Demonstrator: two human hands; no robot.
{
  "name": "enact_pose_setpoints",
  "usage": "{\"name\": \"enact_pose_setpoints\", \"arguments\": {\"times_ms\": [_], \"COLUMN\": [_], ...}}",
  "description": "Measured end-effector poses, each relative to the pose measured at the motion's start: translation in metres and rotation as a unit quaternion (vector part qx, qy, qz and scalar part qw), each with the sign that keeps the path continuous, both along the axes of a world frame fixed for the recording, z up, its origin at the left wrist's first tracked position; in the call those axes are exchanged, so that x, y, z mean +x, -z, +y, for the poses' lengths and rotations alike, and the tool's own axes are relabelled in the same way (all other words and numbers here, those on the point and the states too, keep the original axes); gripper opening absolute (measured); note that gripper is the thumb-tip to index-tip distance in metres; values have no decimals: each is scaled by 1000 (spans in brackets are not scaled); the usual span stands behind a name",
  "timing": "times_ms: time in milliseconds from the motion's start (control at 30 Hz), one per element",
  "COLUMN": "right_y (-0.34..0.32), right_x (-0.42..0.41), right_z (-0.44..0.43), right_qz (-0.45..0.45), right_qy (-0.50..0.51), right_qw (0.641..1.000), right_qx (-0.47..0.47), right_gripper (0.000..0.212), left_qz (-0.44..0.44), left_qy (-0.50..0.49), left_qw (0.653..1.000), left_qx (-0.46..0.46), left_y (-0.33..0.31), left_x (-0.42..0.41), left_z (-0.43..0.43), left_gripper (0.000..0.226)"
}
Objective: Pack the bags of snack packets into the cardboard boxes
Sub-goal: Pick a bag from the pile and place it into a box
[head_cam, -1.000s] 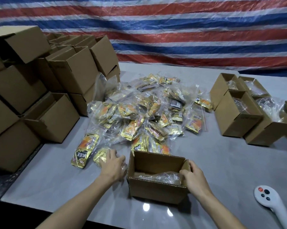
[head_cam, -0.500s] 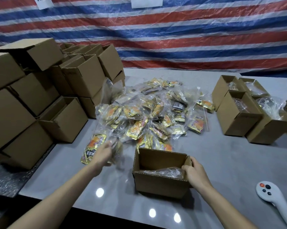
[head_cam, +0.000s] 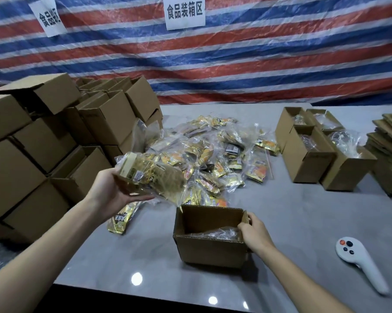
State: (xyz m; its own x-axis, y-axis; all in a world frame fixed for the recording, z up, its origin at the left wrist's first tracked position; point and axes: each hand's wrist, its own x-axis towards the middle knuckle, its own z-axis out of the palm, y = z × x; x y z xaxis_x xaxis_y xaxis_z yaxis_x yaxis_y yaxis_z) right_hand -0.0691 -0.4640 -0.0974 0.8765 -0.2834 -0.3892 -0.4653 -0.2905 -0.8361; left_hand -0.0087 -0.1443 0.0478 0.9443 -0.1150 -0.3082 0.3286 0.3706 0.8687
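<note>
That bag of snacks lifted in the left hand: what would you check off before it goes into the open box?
1. Bag held securely: ok. The left hand grips the bag of snack packets from underneath, clear of the table.
2. Box steadied: ok. The right hand holds the right wall of the open box.
3. Box top open: ok, nothing across the opening.
4. Room inside: ok. One clear bag lies at the bottom, with space above.
5. Path from bag to box: ok, nothing between them.
6. Bag sealed: cannot tell.
</note>
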Motion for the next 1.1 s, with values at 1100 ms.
{"name": "enact_pose_setpoints", "arguments": {"times_ms": [1100], "right_y": [-78], "right_x": [5], "right_z": [-7], "right_qz": [-373], "right_qy": [-61], "right_qw": [923], "right_qx": [73], "right_gripper": [23], "left_qz": [-75], "left_qy": [75], "left_qw": [877], "left_qx": [469], "left_y": [90], "left_x": [-40], "left_z": [-65], "left_gripper": [21]}}
